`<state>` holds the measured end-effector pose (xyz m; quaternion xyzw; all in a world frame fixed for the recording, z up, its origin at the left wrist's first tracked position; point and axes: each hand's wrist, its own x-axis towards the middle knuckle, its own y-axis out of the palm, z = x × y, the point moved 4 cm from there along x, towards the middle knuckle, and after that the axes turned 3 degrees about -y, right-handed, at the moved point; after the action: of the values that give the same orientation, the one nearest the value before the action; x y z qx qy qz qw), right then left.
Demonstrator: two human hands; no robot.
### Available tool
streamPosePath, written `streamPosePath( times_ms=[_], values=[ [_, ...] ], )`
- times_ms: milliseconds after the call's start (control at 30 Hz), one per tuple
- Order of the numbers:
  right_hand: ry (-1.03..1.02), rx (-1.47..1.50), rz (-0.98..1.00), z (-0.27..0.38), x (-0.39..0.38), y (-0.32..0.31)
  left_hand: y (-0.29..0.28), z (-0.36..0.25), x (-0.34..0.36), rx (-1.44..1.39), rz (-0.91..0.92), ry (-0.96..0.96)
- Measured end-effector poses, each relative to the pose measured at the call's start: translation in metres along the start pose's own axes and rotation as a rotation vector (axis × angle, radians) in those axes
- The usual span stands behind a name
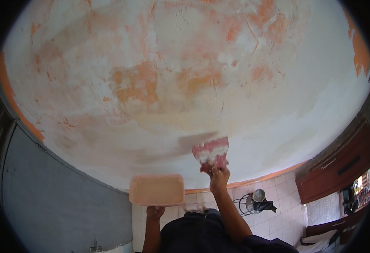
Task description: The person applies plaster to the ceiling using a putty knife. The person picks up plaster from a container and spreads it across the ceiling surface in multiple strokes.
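Note:
My left hand (155,212) grips the near side of a rectangular peach-coloured plastic tub (157,189), held low in front of the wall. Whether the pale layer inside it is filler or just its bottom, I cannot tell. In my right hand (218,177) is a wide red putty knife (211,151), its blade pointing up and smeared with white putty. The blade is close to the wall (252,118), or touching it. White filler covers much of that wall, with orange paint showing through in patches. A darker smudge or shadow lies just left of the blade.
A small stool (246,204) to my right bears a metal pot (258,195) and a black bag or cloth (264,205). Grey panelling (67,189) stands at the left, a dark red-brown door (341,162) at the right. Pale tiles (277,215) cover the floor.

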<state>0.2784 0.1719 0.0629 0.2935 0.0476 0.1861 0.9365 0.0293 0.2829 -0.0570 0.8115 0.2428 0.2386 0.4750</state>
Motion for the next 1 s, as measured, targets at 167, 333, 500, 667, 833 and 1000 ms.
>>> streamPosePath(
  times_ms=[167, 333, 500, 667, 833, 1000],
  values=[
    [-0.231, 0.117, 0.073, 0.103, 0.029, 0.104, -0.011, 0.005, -0.005, 0.006, -0.215, -0.019],
    [-0.053, 0.063, -0.127, 0.060, 0.050, 0.078, -0.014, 0.005, -0.004, -0.032, -0.036, -0.029],
    [0.257, -0.051, -0.315, -0.059, 0.023, -0.051, -0.034, 0.007, -0.009, -0.020, 0.115, -0.024],
    [0.038, 0.025, -0.035, 0.012, 0.002, -0.030, -0.014, 0.000, -0.007, 0.032, 0.064, 0.038],
    [-0.195, 0.090, 0.057, 0.112, 0.044, 0.071, 0.009, -0.001, -0.001, 0.065, -0.178, -0.022],
    [0.016, 0.039, -0.113, 0.040, 0.059, 0.043, 0.006, -0.001, 0.002, 0.024, -0.045, -0.014]
  ],
)
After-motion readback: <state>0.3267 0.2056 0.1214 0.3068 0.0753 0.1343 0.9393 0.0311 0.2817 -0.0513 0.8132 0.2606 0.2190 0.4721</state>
